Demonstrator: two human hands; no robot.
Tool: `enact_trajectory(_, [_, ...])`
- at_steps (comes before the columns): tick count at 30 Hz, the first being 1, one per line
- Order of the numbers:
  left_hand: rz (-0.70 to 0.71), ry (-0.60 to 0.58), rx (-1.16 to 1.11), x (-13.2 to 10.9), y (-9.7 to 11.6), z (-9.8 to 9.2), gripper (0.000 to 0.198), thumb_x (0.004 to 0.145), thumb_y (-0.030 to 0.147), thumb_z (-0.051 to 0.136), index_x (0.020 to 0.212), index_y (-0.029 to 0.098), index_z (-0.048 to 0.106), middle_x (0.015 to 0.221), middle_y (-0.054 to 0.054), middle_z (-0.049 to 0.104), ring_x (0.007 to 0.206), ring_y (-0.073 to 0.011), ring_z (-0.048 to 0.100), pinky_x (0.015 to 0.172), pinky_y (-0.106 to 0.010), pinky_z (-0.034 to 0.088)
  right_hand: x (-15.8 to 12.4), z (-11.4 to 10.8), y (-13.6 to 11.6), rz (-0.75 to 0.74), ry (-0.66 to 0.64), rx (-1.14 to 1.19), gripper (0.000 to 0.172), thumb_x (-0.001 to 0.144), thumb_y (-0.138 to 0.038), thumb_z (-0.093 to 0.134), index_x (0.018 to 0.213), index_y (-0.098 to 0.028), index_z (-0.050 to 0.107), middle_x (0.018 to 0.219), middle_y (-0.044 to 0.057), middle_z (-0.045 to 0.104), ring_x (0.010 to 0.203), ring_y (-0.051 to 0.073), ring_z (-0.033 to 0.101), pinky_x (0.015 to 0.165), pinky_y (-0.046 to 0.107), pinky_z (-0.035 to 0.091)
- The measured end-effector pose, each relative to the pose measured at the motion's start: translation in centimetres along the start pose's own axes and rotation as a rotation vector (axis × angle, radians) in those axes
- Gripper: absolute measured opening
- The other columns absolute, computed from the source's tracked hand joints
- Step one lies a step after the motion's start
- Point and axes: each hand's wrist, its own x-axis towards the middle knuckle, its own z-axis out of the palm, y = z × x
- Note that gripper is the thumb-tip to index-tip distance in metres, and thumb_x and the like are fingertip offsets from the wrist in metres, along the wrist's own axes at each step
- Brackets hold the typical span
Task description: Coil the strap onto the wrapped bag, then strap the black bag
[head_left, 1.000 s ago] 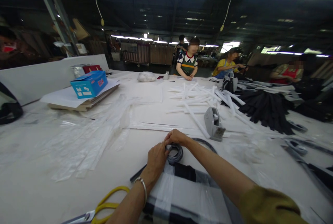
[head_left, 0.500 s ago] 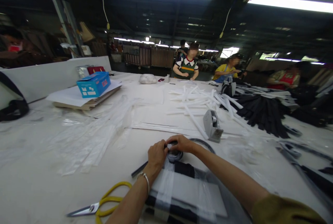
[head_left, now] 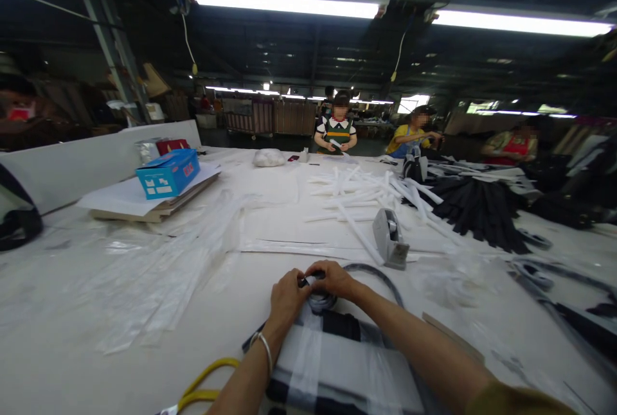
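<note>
My left hand (head_left: 286, 296) and my right hand (head_left: 332, 279) meet over a dark coiled strap (head_left: 322, 302), which looks wrapped in clear film. Fingers of both hands are closed on its top edge, where a small pale bit shows between them. Just below lies a black bag (head_left: 341, 324) with a light grey panel (head_left: 337, 356), bound in clear plastic. A dark curved handle (head_left: 380, 275) arches behind my right wrist. Yellow-handled scissors (head_left: 205, 396) lie left of my left forearm, their blades mostly out of view.
A grey tape dispenser (head_left: 389, 239) stands beyond my hands, near white strips (head_left: 347, 193) and a fan of black strips (head_left: 477, 212). Clear plastic sleeves (head_left: 159, 280) cover the left side. A blue box (head_left: 168, 174) sits on cardboard. Across the table, a person (head_left: 336, 129) holds something white.
My view has tilted upward, so the scissors sit lower and are partly cut off. Both hands stay on the coiled strap. The person opposite now holds a white piece.
</note>
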Motion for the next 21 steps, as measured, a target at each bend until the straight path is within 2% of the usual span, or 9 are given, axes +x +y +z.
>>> enact_trajectory(3, [0.033,-0.099,-0.14,1.3,-0.6,-0.2,0.029,0.073,0.033,0.065,0.098,0.018,0.065,0.102,-0.006,0.072,0.099,-0.0227,0.063,0.083,-0.03,0.043,-0.4,0.0,-0.2,-0.057,0.022,-0.065,0.025,0.073,-0.022,0.072,0.098,-0.022,0.071,0.097,0.004,0.072,0.094,0.022,0.063,0.087,0.036,0.047])
enact_trajectory(6, [0.073,-0.209,-0.339,2.2,-1.2,-1.0,0.027,0.081,0.039,0.051,0.085,0.017,0.066,0.09,-0.005,0.07,0.089,-0.0204,0.062,0.079,-0.03,0.044,-1.1,-0.6,-0.9,-0.125,0.036,-0.123,0.025,0.076,-0.019,0.067,0.101,-0.02,0.068,0.102,0.006,0.07,0.098,0.024,0.059,0.092,0.04,0.042])
enact_trajectory(8, [0.067,-0.274,-0.487,2.4,-1.4,-1.6,0.031,0.084,0.04,0.043,0.085,0.018,0.065,0.083,-0.002,0.068,0.079,-0.0181,0.06,0.073,-0.03,0.045,-1.5,-1.3,-1.7,-0.193,0.038,-0.186,0.025,0.078,-0.015,0.064,0.102,-0.019,0.065,0.103,0.007,0.068,0.1,0.024,0.056,0.092,0.041,0.041])
enact_trajectory(11, [0.066,-0.383,-0.695,2.2,-1.2,-2.1,0.025,0.078,0.039,0.051,0.081,0.017,0.063,0.071,0.001,0.064,0.068,-0.0158,0.055,0.069,-0.03,0.045,-1.9,-2.3,-2.8,-0.337,0.061,-0.301,0.021,0.082,-0.014,0.062,0.102,-0.019,0.062,0.103,0.007,0.065,0.098,0.023,0.054,0.09,0.04,0.041])
enact_trajectory(14, [0.135,-0.484,-0.888,1.7,-0.4,-2.3,0.026,0.074,0.04,0.06,0.076,0.015,0.064,0.076,-0.001,0.065,0.077,-0.0172,0.057,0.08,-0.032,0.046,-2.1,-3.2,-3.7,-0.442,0.142,-0.345,0.018,0.086,-0.014,0.058,0.102,-0.02,0.059,0.101,0.007,0.064,0.098,0.023,0.052,0.093,0.041,0.041])
enact_trajectory(17, [0.187,-0.565,-1.047,1.3,0.1,-2.6,0.032,0.076,0.044,0.064,0.085,0.013,0.067,0.086,-0.005,0.068,0.085,-0.0191,0.059,0.087,-0.034,0.045,-2.3,-3.9,-4.7,-0.497,0.215,-0.349,0.018,0.089,-0.012,0.053,0.104,-0.02,0.059,0.098,0.006,0.064,0.098,0.022,0.053,0.096,0.043,0.041])
enact_trajectory(21, [0.187,-0.676,-1.177,0.8,0.0,-3.3,0.036,0.075,0.041,0.07,0.095,0.011,0.07,0.088,-0.008,0.07,0.083,-0.0189,0.063,0.089,-0.034,0.046,-2.4,-4.9,-6.2,-0.528,0.221,-0.313,0.022,0.091,-0.014,0.052,0.111,-0.023,0.057,0.1,0.006,0.064,0.099,0.022,0.055,0.097,0.044,0.043])
